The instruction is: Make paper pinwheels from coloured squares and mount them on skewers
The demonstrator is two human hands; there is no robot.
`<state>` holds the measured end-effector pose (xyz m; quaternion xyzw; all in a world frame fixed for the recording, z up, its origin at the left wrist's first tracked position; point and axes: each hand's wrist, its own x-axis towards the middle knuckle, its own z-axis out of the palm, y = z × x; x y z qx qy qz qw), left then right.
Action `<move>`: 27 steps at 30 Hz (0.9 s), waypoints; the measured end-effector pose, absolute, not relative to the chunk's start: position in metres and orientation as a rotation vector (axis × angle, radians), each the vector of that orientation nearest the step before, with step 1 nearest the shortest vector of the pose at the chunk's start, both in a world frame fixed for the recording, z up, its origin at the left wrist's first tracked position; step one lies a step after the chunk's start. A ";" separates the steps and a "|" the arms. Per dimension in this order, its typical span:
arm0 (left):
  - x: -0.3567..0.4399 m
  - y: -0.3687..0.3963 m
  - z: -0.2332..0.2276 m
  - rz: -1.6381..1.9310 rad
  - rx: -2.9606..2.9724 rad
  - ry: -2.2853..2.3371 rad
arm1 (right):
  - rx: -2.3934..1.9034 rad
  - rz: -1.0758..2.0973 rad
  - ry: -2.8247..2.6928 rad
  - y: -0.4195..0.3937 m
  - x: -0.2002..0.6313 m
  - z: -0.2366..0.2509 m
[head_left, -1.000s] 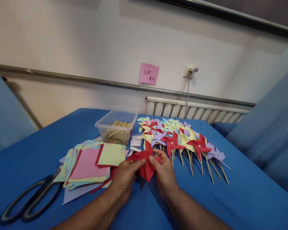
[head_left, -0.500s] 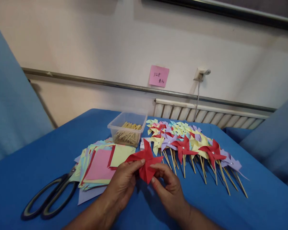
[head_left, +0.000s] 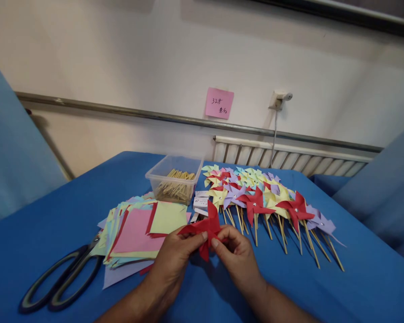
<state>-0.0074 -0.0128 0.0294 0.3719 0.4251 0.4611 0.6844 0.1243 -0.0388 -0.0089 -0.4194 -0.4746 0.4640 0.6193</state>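
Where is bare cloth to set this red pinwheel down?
Bare blue cloth lies right of the right hand, below the pinwheel row; more lies behind the scissors. It is crowded from the paper stack to the stick box.

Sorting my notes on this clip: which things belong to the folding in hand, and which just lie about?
In hand: red paper pinwheel, left hand, right hand.

Lying about: scissors, paper squares, stick box, finished pinwheels, pink note.

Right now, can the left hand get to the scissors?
Probably yes, once it lets go: the left hand pinches the red pinwheel, and only bare blue cloth and the paper stack's edge lie toward the scissors.
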 end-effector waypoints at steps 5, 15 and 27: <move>-0.006 -0.012 0.027 1.028 0.808 0.977 | -1.001 1.044 -1.071 -0.037 0.126 -0.012; -0.006 -0.013 0.025 1.031 0.833 0.982 | -1.042 1.016 -1.089 -0.035 0.123 -0.013; -0.007 -0.012 0.019 1.032 0.887 0.997 | -1.066 0.983 -1.114 -0.033 0.123 -0.016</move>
